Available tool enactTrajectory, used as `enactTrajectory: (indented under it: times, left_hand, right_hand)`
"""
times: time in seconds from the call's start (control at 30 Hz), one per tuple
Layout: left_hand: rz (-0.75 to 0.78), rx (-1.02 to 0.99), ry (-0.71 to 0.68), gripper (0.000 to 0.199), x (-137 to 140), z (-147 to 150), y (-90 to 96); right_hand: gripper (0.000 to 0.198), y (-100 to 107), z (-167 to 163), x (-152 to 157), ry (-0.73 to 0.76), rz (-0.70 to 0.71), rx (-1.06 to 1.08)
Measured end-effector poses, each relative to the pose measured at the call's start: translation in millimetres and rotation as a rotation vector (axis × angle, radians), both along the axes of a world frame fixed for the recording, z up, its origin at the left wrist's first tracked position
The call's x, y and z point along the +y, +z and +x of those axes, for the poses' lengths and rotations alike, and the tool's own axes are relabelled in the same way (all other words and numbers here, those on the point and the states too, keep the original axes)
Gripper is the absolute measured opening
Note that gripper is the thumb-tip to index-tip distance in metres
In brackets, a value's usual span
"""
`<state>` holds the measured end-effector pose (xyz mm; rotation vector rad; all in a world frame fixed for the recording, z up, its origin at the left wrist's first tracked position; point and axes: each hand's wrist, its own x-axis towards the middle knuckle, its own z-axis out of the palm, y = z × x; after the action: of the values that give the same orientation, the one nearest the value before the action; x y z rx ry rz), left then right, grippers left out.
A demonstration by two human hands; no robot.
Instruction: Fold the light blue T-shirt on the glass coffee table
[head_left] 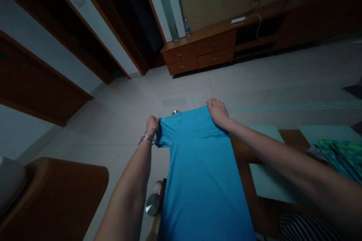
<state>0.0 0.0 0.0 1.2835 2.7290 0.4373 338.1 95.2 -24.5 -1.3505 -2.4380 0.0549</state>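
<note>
gripping: left hand pinched shut on far left corner of blue t-shirt, bangles on wrist.
pressing: right hand flat, fingers loose, on far right corner of shirt.
shirt position: spread lengthwise over wooden table, far edge past table end.
nearby: patterned green cloth at right; wooden cabinet across floor.

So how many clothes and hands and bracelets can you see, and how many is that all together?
Blue shirts: 1
Green patterned cloths: 1
Striped cloths: 1
Hands: 2, the left hand and the right hand
Bangle stacks: 1
Total: 6
</note>
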Motion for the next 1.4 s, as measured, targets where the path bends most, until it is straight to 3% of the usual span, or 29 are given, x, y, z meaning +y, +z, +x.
enactTrajectory:
  times: [0.17,0.3,0.4,0.57,0.7,0.8,1.03,1.13,1.27,1.33,1.4]
  left_hand:
    - [0.094,-0.076,0.027,0.021,-2,4,0.4]
    - [0.136,-0.195,0.073,0.035,-9,6,-0.8]
    - [0.099,-0.357,0.069,0.045,-16,4,5.1]
    - [-0.002,-0.548,0.036,0.031,-24,4,16.7]
    - [0.03,-0.483,0.047,0.018,-23,11,15.7]
    - [0.143,-0.371,0.009,0.012,-23,19,13.5]
    - [0.349,-0.215,-0.238,0.029,-38,53,30.7]
    - [0.351,-0.199,-0.36,0.031,-50,83,39.4]
    - [0.184,-0.158,-0.622,0.044,-76,135,39.3]
    - [0.063,-0.12,-0.793,0.061,-93,158,35.9]
    - [0.039,-0.053,-0.886,0.073,-111,173,31.5]
  right_hand:
    - [0.045,7,-63,-66,0.305,-0.028,0.043]
    - [0.048,-7,-95,-100,0.332,-0.115,0.089]
    - [0.047,-17,-99,-102,0.303,-0.119,0.104]
    - [0.047,-14,-97,-99,0.308,-0.127,0.099]
    - [0.052,-4,-92,-114,0.284,-0.064,0.139]
    - [0.039,-2,-86,-128,0.356,-0.009,0.14]
    - [0.036,-5,-79,-135,0.441,-0.107,0.128]
    - [0.031,2,-78,-121,0.476,-0.256,0.258]
    - [0.033,14,-69,-84,0.142,-0.641,0.642]
    - [0.033,19,-62,-66,0.014,-0.749,0.724]
    - [0.038,23,-55,-54,-0.001,-0.799,0.718]
